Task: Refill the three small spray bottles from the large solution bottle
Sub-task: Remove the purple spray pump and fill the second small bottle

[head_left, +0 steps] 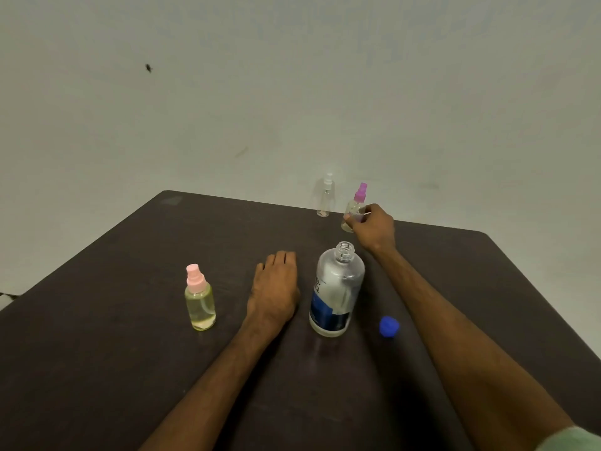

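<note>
Spillage is the chief hazard here, as I judge it. The large solution bottle [336, 288] stands upright on the table [97, 353] with its neck open, and the right forearm reaches past it close on its right side. A careless draw back of that arm could knock the bottle over, and with no cap on, the contents would run out. The left hand [276, 284] lies palm down on the table just left of the bottle, fingers together and holding nothing, so nothing steadies it.

The right hand [374, 227], beyond the bottle and a little right, has its fingers curled round the purple-topped spray bottle [356, 206]. The clear spray bottle [325, 198] stands just beside that one, near the table's far edge, and a nudge could tip it. Pouring from a wide neck into such narrow ones is also likely to slop.

The large bottle is clear plastic with rounded shoulders and a blue label round its lower part; its fill level is hard to read. Its blue cap [389, 326] lies near its base on the right. Well to its left stands the pink-topped spray bottle [199, 299], holding pale yellow liquid. All three small bottles have their sprayers on.
</note>
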The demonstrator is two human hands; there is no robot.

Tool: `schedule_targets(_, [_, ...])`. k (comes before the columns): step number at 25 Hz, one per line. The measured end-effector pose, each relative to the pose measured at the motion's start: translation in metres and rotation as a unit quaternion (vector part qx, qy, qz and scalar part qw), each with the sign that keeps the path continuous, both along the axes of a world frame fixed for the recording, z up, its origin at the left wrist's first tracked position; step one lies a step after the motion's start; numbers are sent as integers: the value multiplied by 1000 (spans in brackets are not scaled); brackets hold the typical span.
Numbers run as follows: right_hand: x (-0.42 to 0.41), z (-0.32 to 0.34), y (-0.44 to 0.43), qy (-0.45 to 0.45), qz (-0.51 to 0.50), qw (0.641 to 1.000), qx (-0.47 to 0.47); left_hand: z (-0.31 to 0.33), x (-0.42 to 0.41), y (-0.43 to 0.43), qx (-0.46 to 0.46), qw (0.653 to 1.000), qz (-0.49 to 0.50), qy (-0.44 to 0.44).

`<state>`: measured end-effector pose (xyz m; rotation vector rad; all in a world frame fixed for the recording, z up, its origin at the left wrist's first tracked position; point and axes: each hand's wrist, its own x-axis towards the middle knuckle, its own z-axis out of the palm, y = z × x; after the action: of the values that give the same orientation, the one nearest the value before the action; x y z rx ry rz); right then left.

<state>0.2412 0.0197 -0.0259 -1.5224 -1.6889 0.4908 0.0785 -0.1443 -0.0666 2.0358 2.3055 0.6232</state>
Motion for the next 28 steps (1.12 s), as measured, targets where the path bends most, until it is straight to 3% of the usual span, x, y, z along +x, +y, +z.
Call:
schedule_targets(6, [19,92,-86,64,41,992,98,-3,-2,-40,43,986,-13,-163])
schedule_targets(12, [1,136,-221,160,165,966,115,-15,0,-113,137,937,-15,-322])
schedule_targets(14, [-13,108,-255,139,212,963,89,-17,-3,-132,172,897,0,-406])
schedule_targets(16, [-27,68,-273,121,232,963,56,-18,-10,-144,208,830,10,-517])
schedule_targets(18, [-38,29,-280,117,242,963,19,-19,-18,-155,225,790,3,-571])
schedule_targets(20, [-47,0,-282,74,250,965,4,-18,-25,-163,218,789,-24,-574])
schedule_targets(22, [-53,-19,-282,31,258,966,6,-15,-28,-167,192,810,-57,-552])
schedule_targets(26, [-54,-39,-280,41,269,962,13,-12,-23,-167,111,849,-107,-506])
schedule_targets(28, [-52,-43,-278,54,280,959,9,-13,-23,-165,116,847,-96,-510])
